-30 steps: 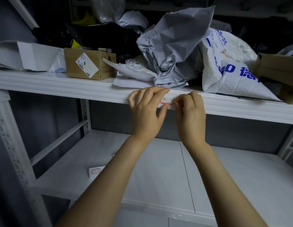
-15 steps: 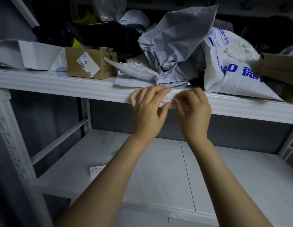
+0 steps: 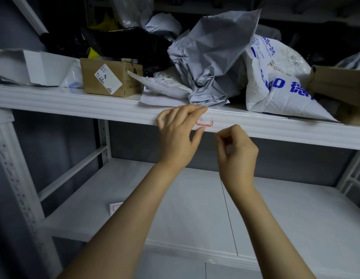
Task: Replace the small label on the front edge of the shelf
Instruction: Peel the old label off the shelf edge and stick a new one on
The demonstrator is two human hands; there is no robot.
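A small white label with a red border (image 3: 205, 121) sticks on the front edge of the white shelf (image 3: 74, 106). My left hand (image 3: 178, 135) rests against that edge just left of the label, fingers over the top lip and thumb below it, covering the label's left end. My right hand (image 3: 236, 152) hangs below and to the right of the label, apart from the shelf, with thumb and fingers pinched together; nothing shows between them. A second red-bordered label sheet (image 3: 115, 208) lies on the lower shelf (image 3: 195, 208).
The upper shelf carries a brown box with a sticker (image 3: 112, 79), a crumpled grey mailer (image 3: 211, 63), a white bag with blue print (image 3: 275, 81), a white box (image 3: 24, 67) and a brown carton (image 3: 340, 87). A perforated upright post (image 3: 18, 178) stands at left.
My right hand has come off the label and dropped down and to the right, so most of the label now shows. My left hand stays on the shelf edge.
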